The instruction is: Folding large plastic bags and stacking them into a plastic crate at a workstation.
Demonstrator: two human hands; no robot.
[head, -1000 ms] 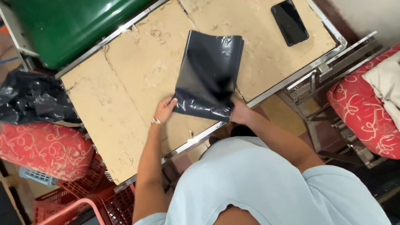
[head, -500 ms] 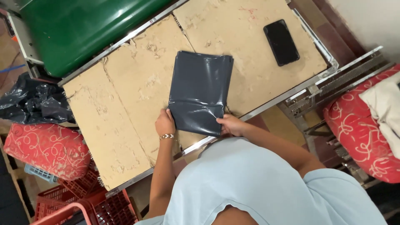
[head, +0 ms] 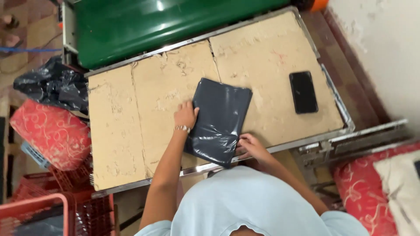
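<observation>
A dark grey plastic mailer bag (head: 221,118) lies flat on the cardboard-covered table (head: 166,87), its near corner reaching the metal front edge. My left hand (head: 185,115), with a bracelet on the wrist, rests against the bag's left edge. My right hand (head: 250,146) pinches the bag's right lower edge near the table rim. A black phone (head: 303,91) lies face up on the cardboard to the right, apart from both hands.
A green machine cover (head: 166,26) runs along the table's far side. A black plastic bag (head: 57,85) and a red patterned cushion (head: 52,133) sit at left above red crates (head: 48,205). Another red cushion (head: 363,183) with white cloth lies at right.
The bag, lifted and loosely held a second ago, has been laid flat on the cardboard. Both hands have settled on its edges. The camera view has shifted.
</observation>
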